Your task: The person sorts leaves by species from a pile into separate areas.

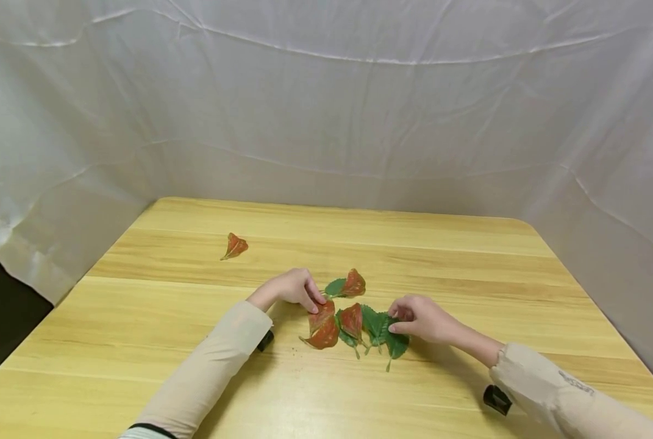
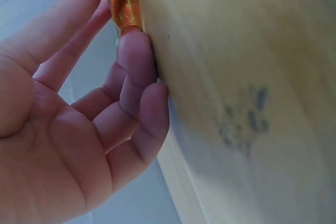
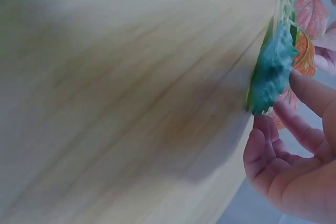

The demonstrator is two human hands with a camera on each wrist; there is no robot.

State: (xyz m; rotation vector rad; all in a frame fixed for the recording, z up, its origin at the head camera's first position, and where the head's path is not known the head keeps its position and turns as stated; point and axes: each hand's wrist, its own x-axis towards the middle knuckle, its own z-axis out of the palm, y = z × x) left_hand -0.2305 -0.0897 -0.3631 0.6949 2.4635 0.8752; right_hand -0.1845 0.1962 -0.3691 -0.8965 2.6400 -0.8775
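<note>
Thumb and fingers of my left hand [image 1: 296,289] pinch a red leaf [image 1: 322,310] at the upper left of a cluster on the table. Another red leaf [image 1: 324,334] overlaps it just below. In the left wrist view, the left hand's [image 2: 100,108] fingers are bent beside an orange-red leaf [image 2: 125,6], only partly in view. My right hand [image 1: 422,317] pinches the edge of a green leaf [image 1: 396,344] at the cluster's right end. The right wrist view shows this green leaf [image 3: 273,72] at the right hand's [image 3: 294,150] thumb and index finger.
Between the hands lie a red leaf [image 1: 352,320] and another green leaf [image 1: 371,323]. Farther back, a red leaf [image 1: 355,283] overlaps a green one [image 1: 335,287]. A lone red leaf [image 1: 235,246] lies at the back left of the wooden table [image 1: 441,256]. White sheeting [image 1: 331,110] hangs behind.
</note>
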